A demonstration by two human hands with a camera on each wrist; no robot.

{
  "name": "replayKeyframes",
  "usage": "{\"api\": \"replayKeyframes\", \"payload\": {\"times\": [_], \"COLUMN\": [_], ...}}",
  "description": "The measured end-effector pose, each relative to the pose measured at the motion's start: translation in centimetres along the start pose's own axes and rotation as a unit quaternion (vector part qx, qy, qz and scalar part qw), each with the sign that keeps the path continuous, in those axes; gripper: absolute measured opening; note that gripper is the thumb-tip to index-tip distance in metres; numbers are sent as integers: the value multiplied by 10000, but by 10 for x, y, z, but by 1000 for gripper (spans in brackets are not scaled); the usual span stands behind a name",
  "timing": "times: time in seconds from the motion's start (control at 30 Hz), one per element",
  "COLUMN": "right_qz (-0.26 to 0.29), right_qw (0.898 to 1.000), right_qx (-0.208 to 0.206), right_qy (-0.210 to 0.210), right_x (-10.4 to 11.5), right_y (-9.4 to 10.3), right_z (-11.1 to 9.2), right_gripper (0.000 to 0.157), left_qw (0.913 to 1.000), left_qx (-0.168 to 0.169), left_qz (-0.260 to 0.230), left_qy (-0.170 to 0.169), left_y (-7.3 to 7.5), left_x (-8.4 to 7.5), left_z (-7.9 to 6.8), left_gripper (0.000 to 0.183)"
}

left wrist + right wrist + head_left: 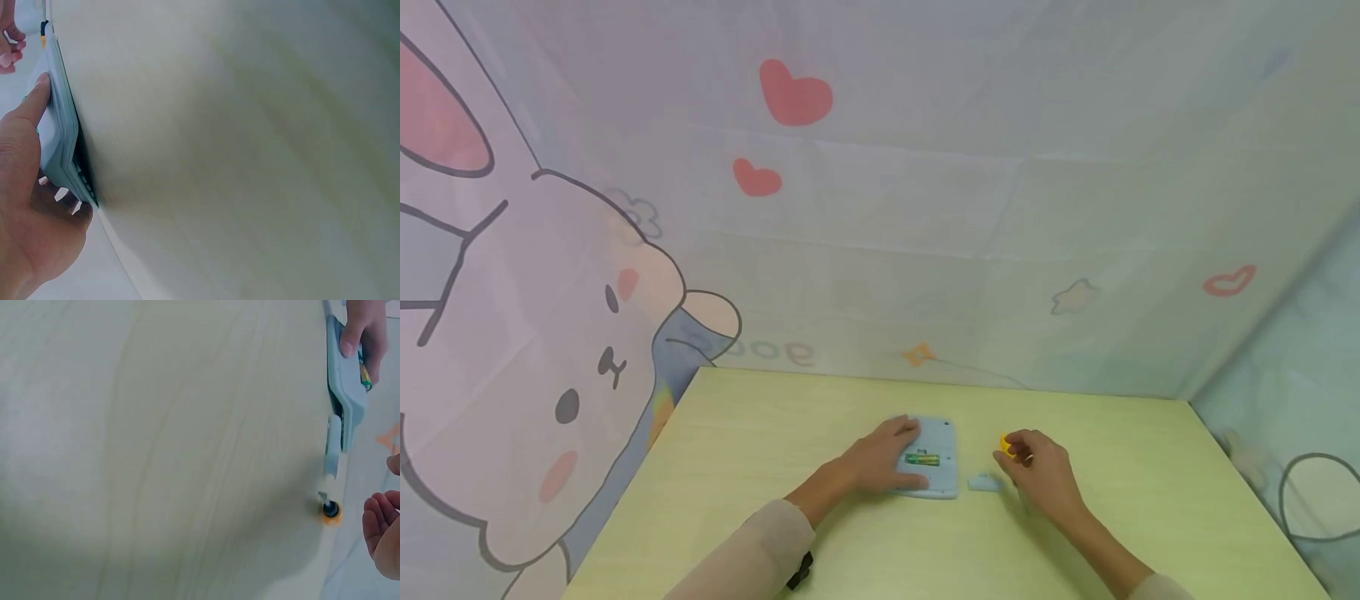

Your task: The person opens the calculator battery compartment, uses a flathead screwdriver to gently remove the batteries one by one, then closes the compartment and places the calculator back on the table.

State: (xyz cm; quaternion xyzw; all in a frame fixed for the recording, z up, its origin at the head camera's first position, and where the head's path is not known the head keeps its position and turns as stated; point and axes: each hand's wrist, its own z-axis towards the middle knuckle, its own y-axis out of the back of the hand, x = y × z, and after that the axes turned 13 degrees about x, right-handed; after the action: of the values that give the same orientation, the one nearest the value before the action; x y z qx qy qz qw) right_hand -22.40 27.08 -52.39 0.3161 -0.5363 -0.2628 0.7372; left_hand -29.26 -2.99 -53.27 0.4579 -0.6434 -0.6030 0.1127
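My left hand [880,458] spans a light blue flat device [938,435], thumb at the near edge and fingers over the far part. A green battery [922,459] shows in the device's back. Beside the device lies a small light blue cover [983,482]. Near it my right hand [1041,475] hovers, thumb and forefinger slightly apart and the other fingers loosely curled. A screwdriver with a yellow and black handle [332,512] is on the table; in the right wrist view a gap separates it from the right fingers. The left wrist view shows the device's side and the left thumb [39,97].
The pale wooden table [760,417] ends at a printed cloth [887,208] behind it, with another cloth at the right. A small black item [801,572] shows by the left sleeve [760,546].
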Motion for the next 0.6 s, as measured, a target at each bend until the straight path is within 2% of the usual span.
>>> {"api": "replayKeyframes", "payload": {"times": [0.4, 0.6], "right_qz": [40, 68], "right_qw": [9980, 9967], "right_qx": [336, 563], "right_qy": [535, 582], "right_x": [26, 34], "right_y": [-15, -21], "right_z": [4, 4], "right_gripper": [32, 35], "left_qw": [10000, 10000], "left_qx": [-28, -25], "left_qz": [-55, -22], "left_qy": [8, -2], "left_y": [-2, -2], "left_x": [1, 1], "left_z": [1, 2], "left_gripper": [96, 96]}}
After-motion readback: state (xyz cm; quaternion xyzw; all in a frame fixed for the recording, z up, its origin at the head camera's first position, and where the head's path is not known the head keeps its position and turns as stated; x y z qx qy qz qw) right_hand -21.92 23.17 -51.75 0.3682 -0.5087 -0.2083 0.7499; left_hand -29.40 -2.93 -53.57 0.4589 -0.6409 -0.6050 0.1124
